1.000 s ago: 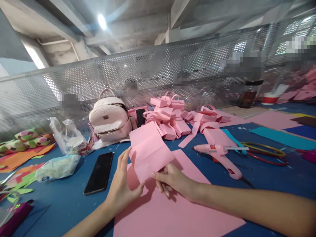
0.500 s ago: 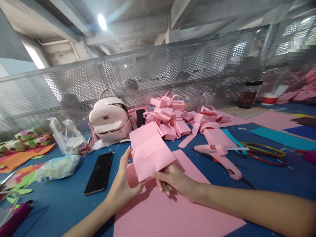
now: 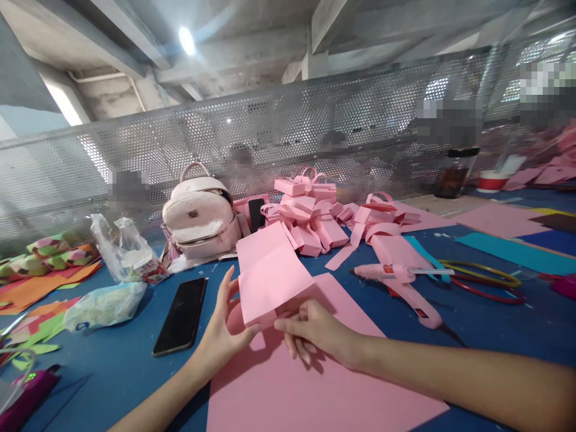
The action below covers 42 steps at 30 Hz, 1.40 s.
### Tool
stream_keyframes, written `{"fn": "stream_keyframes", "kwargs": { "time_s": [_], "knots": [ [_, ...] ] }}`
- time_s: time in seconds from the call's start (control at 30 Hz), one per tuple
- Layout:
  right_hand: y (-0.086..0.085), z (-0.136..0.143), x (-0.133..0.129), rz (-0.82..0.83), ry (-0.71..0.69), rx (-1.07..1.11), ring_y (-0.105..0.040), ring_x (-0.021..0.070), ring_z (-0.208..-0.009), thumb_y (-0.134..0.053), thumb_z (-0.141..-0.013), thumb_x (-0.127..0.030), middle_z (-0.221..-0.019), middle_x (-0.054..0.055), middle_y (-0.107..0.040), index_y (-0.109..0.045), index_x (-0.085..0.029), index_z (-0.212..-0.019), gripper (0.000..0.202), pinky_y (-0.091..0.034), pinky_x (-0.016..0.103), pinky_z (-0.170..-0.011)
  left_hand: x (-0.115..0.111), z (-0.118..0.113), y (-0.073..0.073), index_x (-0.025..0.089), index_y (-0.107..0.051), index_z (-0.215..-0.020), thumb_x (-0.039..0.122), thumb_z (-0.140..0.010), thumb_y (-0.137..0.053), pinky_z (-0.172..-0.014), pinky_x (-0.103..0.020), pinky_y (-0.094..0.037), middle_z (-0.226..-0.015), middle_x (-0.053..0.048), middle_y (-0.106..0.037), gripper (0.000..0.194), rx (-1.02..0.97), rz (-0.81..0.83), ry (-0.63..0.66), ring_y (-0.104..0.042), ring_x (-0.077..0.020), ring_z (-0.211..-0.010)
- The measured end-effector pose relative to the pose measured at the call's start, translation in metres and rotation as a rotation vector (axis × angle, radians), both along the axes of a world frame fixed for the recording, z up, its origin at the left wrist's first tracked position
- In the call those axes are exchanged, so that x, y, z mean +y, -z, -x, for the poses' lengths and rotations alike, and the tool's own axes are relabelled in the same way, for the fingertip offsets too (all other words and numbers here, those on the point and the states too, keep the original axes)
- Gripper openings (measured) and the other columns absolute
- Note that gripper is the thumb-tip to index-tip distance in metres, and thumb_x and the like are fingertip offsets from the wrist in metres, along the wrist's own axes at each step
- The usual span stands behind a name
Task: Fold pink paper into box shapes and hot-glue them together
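A folded piece of pink paper (image 3: 272,270) is held up, tilted, over a large pink sheet (image 3: 324,384) lying on the table. My left hand (image 3: 227,330) grips its left side, thumb at the near corner and fingers along the left edge. At the near right edge, my right hand (image 3: 312,330) pinches the paper with thumb and index finger, the other fingers curled below. A narrow folded flap shows along the near edge; the underside is mostly hidden. A pink glue gun (image 3: 400,279) lies to the right of my right hand.
Behind the paper is a heap of pink paper boxes (image 3: 310,210), beside a pale backpack (image 3: 198,210). A black phone (image 3: 180,317) lies left of my left hand. Plastic bags (image 3: 105,305) and coloured paper scraps (image 3: 45,327) sit farther left; teal paper (image 3: 517,252) lies right.
The near edge of the folded paper has lifted and turned slightly, showing a flap along it. My left thumb has moved up onto the near corner. My right hand has barely shifted.
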State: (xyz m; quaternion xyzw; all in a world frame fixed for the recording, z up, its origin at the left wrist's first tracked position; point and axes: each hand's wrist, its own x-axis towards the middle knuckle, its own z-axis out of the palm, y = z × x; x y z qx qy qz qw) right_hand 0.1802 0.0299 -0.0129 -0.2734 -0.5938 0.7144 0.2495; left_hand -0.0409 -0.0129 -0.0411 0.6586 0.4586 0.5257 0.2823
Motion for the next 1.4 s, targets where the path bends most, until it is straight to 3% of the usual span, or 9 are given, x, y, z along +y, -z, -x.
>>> {"fn": "stream_keyframes", "kwargs": {
  "time_s": [0.17,0.37,0.53,0.67,0.8,1.03,1.13,1.23,1.4],
  "knots": [
    [0.005,-0.001,-0.003,-0.026,-0.042,-0.021,-0.053,0.0069,-0.033,-0.078,-0.079,-0.054,-0.052,0.0,-0.068,-0.066,-0.013,-0.073,0.043,-0.027,0.017,-0.031,-0.003,-0.002,-0.001,0.033,-0.005,-0.163,0.061,-0.087,-0.071,-0.115,-0.058,-0.043,-0.16,-0.019,-0.037,0.104,-0.047,0.105,0.135,-0.047,-0.0377,-0.144],
    [0.004,-0.001,-0.004,-0.049,-0.021,0.005,-0.051,0.0056,-0.031,-0.077,-0.081,-0.052,-0.049,0.0,-0.066,-0.062,-0.014,-0.064,0.044,-0.025,0.017,-0.031,-0.005,-0.001,-0.001,0.034,-0.004,-0.163,0.06,-0.082,-0.077,-0.121,-0.057,-0.035,-0.165,-0.017,-0.031,0.112,-0.032,0.114,0.185,-0.037,-0.0371,-0.151],
    [0.009,-0.001,-0.004,-0.022,-0.054,0.035,-0.052,0.0071,-0.032,-0.078,-0.079,-0.055,-0.051,-0.002,-0.066,-0.069,-0.012,-0.076,0.043,-0.028,0.018,-0.031,-0.006,-0.001,-0.004,0.034,-0.007,-0.163,0.061,-0.081,-0.077,-0.123,-0.056,-0.031,-0.164,-0.017,-0.032,0.112,-0.079,0.13,0.215,-0.037,-0.0358,-0.151],
    [0.012,-0.002,-0.005,0.041,-0.071,-0.018,-0.054,0.0076,-0.038,-0.084,-0.074,-0.047,-0.056,-0.003,-0.066,-0.067,-0.014,-0.071,0.037,-0.042,0.018,-0.036,-0.007,-0.003,-0.013,0.032,-0.009,-0.163,0.07,-0.077,-0.076,-0.118,-0.056,-0.037,-0.155,-0.017,-0.046,0.115,-0.176,0.152,0.287,-0.045,-0.0372,-0.145],
    [0.012,-0.001,-0.007,0.007,-0.075,-0.009,-0.054,0.0076,-0.039,-0.086,-0.07,-0.043,-0.058,-0.003,-0.066,-0.065,-0.016,-0.068,0.034,-0.044,0.018,-0.037,-0.008,-0.002,-0.02,0.028,-0.014,-0.164,0.075,-0.078,-0.07,-0.117,-0.056,-0.038,-0.156,-0.018,-0.046,0.112,-0.225,0.264,0.3,-0.046,-0.0412,-0.143],
    [0.01,0.0,0.0,-0.07,0.078,0.058,-0.052,0.0078,-0.037,-0.071,-0.084,-0.06,-0.056,0.0,-0.066,-0.068,-0.014,-0.081,0.046,-0.042,0.019,-0.037,-0.009,0.0,-0.009,0.034,-0.033,-0.159,0.062,-0.073,-0.084,-0.124,-0.048,-0.028,-0.166,-0.01,-0.036,0.105,-0.179,0.198,0.372,-0.029,-0.0388,-0.153],
    [0.009,-0.002,0.004,-0.112,0.075,0.062,-0.054,0.0098,-0.034,-0.074,-0.083,-0.058,-0.054,0.0,-0.067,-0.067,-0.014,-0.084,0.045,-0.042,0.019,-0.034,-0.01,0.001,-0.007,0.035,-0.044,-0.154,0.048,-0.079,-0.085,-0.125,-0.047,-0.026,-0.165,-0.007,-0.038,0.086,-0.029,0.193,0.283,-0.031,-0.0352,-0.153],
    [0.01,-0.003,0.003,-0.118,0.025,0.057,-0.054,0.0094,-0.035,-0.073,-0.085,-0.057,-0.053,0.0,-0.066,-0.066,-0.014,-0.079,0.045,-0.044,0.019,-0.036,-0.012,-0.001,-0.013,0.03,-0.064,-0.138,0.041,-0.086,-0.079,-0.123,-0.046,-0.031,-0.151,-0.007,-0.056,0.056,0.109,0.153,0.189,-0.046,-0.0339,-0.143],
    [0.013,-0.002,-0.001,-0.127,-0.04,0.067,-0.056,0.0088,-0.037,-0.071,-0.09,-0.053,-0.058,0.001,-0.069,-0.067,-0.013,-0.094,0.041,-0.047,0.018,-0.039,-0.012,-0.007,-0.024,0.024,-0.074,-0.125,0.029,-0.087,-0.076,-0.108,-0.038,-0.046,-0.124,-0.007,-0.074,0.038,0.001,0.205,0.213,-0.065,-0.0288,-0.116]
  ]
}}
